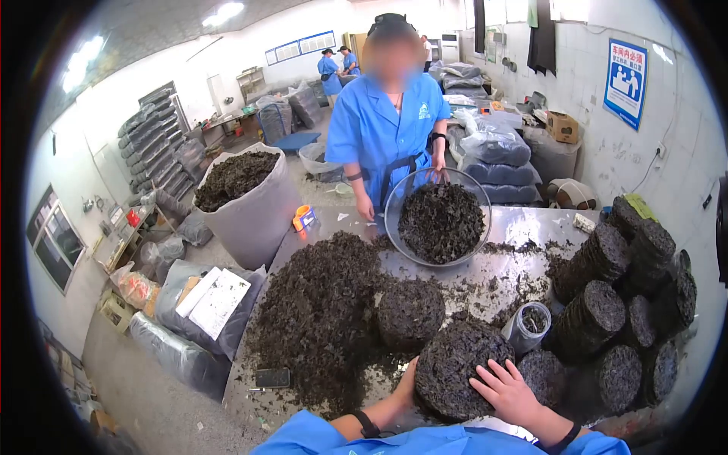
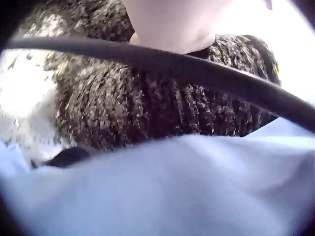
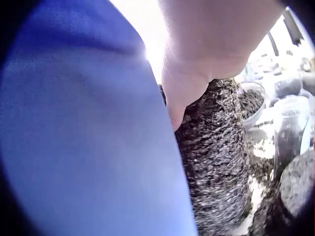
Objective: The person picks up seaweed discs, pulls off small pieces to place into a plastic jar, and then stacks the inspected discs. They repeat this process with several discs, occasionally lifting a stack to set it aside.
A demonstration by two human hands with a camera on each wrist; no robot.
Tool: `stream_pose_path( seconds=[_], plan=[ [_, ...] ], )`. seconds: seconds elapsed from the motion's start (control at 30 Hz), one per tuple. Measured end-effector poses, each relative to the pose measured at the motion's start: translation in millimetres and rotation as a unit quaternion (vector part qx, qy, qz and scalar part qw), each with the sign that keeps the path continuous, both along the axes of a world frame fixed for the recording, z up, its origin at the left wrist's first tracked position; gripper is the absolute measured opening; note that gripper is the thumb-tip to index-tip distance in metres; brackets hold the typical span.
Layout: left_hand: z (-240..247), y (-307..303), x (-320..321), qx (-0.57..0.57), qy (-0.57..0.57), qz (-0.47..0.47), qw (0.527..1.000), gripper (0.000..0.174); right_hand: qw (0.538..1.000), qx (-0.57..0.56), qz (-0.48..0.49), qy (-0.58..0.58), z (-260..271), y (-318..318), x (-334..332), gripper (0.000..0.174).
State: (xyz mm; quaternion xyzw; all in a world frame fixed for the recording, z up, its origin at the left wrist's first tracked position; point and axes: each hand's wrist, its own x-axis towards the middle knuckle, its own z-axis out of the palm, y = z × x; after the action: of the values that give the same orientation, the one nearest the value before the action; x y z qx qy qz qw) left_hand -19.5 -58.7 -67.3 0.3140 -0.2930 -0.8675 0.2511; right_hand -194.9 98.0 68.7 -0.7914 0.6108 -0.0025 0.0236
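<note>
A tall stack of round, dark dried-seaweed cakes (image 1: 459,371) stands at the table's near edge, its layered side showing in both wrist views. My left hand (image 1: 407,385) lies against the left side of this stack, its fingers mostly hidden by it. Across the top right of the stack, my right hand (image 1: 512,393) rests with fingers spread and nearly straight. In the right wrist view, the thumb (image 3: 176,115) points down along the stack's side. Just behind stands another round seaweed stack (image 1: 411,312).
Loose dark seaweed (image 1: 315,311) is heaped at left on the metal table (image 1: 349,220), beside a phone (image 1: 273,378). A clear container (image 1: 528,326) and several round stacks (image 1: 588,326) stand right. Opposite, a person (image 1: 394,121) holds a round basin (image 1: 388,220) of seaweed.
</note>
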Motion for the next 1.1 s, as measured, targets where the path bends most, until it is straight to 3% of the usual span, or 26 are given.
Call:
stream_pose_path(
  seconds=[0.03,0.27,0.33,0.53,0.67,0.97,1.1],
  plan=[
    [-14.1,-3.6,2.2,-0.050,-0.001,-0.017,0.999,0.042,1.000,0.011,0.001,-0.009,2.0,-0.9,-0.4,0.074],
    [-9.9,10.0,0.3,-0.026,-0.036,0.029,0.999,0.042,0.999,0.002,0.005,-0.054,0.6,7.4,-7.4,0.077],
    [-12.8,14.2,0.4,-0.088,-0.024,0.046,0.995,0.042,0.999,-0.002,0.013,-0.046,-3.8,10.6,-9.4,0.077],
    [-16.7,22.4,2.4,-0.015,-0.057,0.077,0.995,0.046,0.998,-0.024,0.014,-0.063,-16.4,18.4,-13.8,0.079],
    [-18.5,32.5,4.0,-0.085,-0.063,0.100,0.989,0.045,0.997,-0.033,0.037,-0.062,-17.5,21.9,-19.4,0.080],
    [-58.8,35.4,21.9,-0.076,-0.061,0.162,0.982,0.044,0.990,-0.043,0.109,-0.077,-18.6,5.0,-22.3,0.086],
    [-42.3,43.7,21.7,-0.061,-0.026,0.156,0.985,0.046,0.989,-0.038,0.140,-0.035,-6.4,-7.4,-32.9,0.086]
  ],
)
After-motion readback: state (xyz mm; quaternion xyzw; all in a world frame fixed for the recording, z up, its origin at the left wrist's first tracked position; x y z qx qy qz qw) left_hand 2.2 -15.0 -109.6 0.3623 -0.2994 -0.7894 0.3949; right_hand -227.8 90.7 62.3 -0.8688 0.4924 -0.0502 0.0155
